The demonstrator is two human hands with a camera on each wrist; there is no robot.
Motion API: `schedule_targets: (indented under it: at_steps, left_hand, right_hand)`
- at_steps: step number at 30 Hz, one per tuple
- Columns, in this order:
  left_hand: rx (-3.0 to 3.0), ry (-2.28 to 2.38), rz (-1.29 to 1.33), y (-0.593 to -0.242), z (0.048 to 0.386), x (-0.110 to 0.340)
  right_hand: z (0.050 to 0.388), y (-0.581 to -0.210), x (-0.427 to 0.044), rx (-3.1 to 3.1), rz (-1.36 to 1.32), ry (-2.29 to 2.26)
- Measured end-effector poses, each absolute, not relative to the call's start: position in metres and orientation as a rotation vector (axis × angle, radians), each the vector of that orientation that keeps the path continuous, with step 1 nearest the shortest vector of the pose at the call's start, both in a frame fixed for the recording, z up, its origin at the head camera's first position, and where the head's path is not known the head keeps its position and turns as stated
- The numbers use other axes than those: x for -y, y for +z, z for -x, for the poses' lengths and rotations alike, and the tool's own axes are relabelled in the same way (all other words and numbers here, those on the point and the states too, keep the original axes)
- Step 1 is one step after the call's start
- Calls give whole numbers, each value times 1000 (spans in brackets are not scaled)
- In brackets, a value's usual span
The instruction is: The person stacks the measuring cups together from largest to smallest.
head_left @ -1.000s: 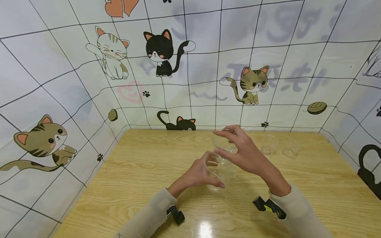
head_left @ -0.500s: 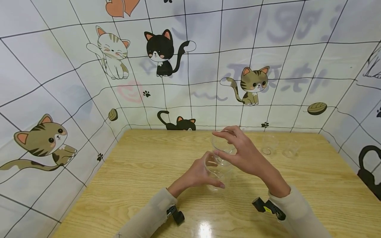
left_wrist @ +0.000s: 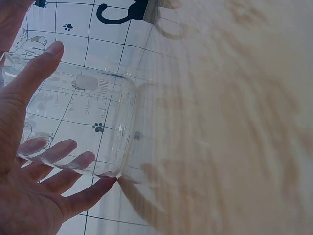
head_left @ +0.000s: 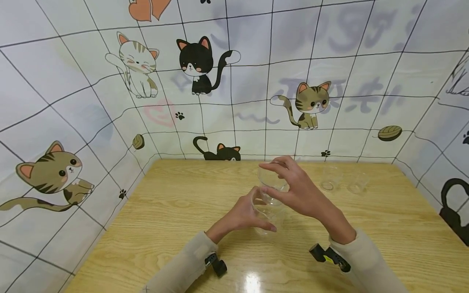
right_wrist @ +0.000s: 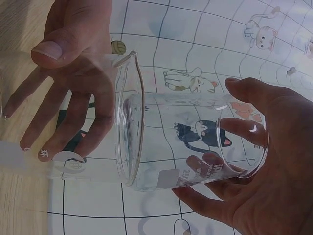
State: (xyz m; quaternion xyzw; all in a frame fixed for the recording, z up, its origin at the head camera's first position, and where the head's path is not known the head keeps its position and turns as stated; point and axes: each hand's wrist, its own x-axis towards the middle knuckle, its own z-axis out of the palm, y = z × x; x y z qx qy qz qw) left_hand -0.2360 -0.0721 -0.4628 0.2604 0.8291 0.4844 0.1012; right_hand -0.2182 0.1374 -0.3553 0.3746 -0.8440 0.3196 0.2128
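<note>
A large clear glass beaker (head_left: pixel 269 213) stands upright on the table. My left hand (head_left: pixel 242 211) grips it around its side, fingers behind and thumb in front. Printed graduation marks show on this beaker's wall in the left wrist view. Above it, my right hand (head_left: pixel 302 189) holds a smaller glass beaker (right_wrist: pixel 164 142) marked 250 near its rim, between thumb and fingers. In the right wrist view the small beaker's bottom sits at the large beaker's mouth, appearing just inside the rim (right_wrist: pixel 139 98). Whether the two glasses touch I cannot tell.
Two more small clear beakers (head_left: pixel 329 181) stand apart from the hands at the table's back right. A wood-grain table (head_left: pixel 176 211) runs back to a white gridded cloth wall (head_left: pixel 249 81) with printed cats.
My right hand has moved slightly left and down with the small beaker. The left hand and the large beaker stay where they were.
</note>
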Motion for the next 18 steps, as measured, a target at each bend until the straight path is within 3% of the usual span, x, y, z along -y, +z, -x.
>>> schedule_targets:
  at_steps: [18]
  left_hand:
    - [-2432, 1452, -793, -463, 236, 73]
  right_hand:
    - [215, -357, -135, 2341, -1063, 883]
